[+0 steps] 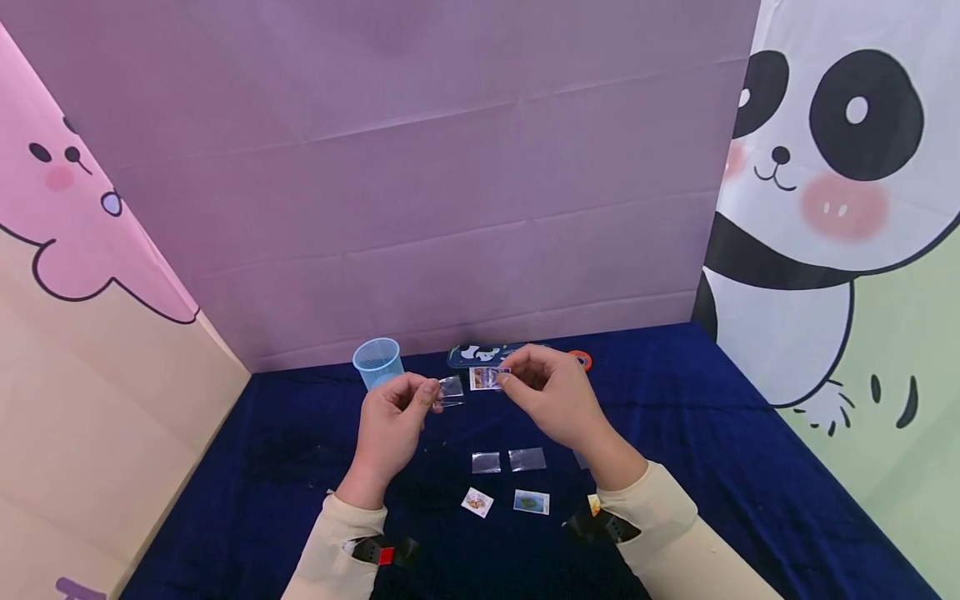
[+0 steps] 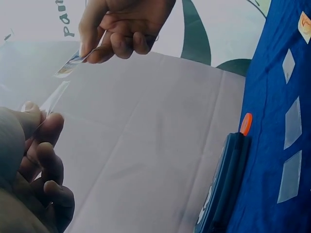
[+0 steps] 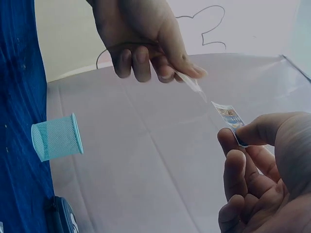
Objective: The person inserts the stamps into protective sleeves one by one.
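My left hand (image 1: pixel 392 425) pinches a small clear plastic sleeve (image 1: pixel 452 388) between thumb and forefinger, above the table. Across from it, my right hand (image 1: pixel 551 396) pinches a small printed stamp (image 1: pixel 483 379) by its right end. A narrow gap separates the stamp's left edge from the sleeve in the head view. In the right wrist view the stamp (image 3: pixel 228 118) shows a coloured picture with a white border, and the sleeve (image 3: pixel 192 85) hangs from the left fingertips. Below on the cloth lie two more clear sleeves (image 1: pixel 527 459) and two stamps (image 1: pixel 531 502).
A light blue mesh pen cup (image 1: pixel 378 360) stands at the back left. Behind my hands lies a dark blue pencil case (image 1: pixel 472 356) with a panda picture, beside an orange-red ring-shaped item (image 1: pixel 581 359). Dark blue cloth (image 1: pixel 285 467) covers the table. Another stamp (image 1: pixel 594 504) shows near my right wrist.
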Demonstrator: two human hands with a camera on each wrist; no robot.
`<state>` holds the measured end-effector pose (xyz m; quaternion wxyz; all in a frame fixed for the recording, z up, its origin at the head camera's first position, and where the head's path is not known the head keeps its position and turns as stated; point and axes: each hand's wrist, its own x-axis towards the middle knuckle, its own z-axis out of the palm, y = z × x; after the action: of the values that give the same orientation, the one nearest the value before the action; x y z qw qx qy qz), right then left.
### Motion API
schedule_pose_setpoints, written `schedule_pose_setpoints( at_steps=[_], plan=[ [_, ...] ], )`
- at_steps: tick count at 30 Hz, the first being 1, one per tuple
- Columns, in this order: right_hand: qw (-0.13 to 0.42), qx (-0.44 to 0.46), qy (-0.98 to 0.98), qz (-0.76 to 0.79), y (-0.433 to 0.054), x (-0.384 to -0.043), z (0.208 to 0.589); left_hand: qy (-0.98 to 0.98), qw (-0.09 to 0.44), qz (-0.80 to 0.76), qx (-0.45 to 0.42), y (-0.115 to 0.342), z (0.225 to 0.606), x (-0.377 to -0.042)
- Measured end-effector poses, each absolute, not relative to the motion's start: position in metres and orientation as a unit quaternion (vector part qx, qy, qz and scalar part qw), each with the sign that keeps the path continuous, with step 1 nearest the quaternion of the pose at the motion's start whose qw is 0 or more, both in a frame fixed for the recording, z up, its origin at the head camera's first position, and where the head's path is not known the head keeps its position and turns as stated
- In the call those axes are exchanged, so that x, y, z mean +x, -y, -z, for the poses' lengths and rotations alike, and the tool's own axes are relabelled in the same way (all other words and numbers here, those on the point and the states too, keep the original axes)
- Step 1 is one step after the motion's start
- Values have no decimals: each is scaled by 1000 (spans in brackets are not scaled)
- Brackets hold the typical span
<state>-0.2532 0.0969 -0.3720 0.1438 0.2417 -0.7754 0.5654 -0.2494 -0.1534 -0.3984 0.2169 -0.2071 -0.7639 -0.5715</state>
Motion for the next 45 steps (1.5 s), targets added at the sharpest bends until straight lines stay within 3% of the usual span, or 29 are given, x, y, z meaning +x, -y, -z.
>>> schedule_pose_setpoints(
  at_steps=[38, 45],
  plan=[
    [98, 237, 796, -549, -83, -254, 378, 771, 244, 555, -195, 149, 400, -248],
    [111, 237, 790, -554, -85, -255, 378, 768, 247, 556, -200, 149, 401, -249]
  ],
)
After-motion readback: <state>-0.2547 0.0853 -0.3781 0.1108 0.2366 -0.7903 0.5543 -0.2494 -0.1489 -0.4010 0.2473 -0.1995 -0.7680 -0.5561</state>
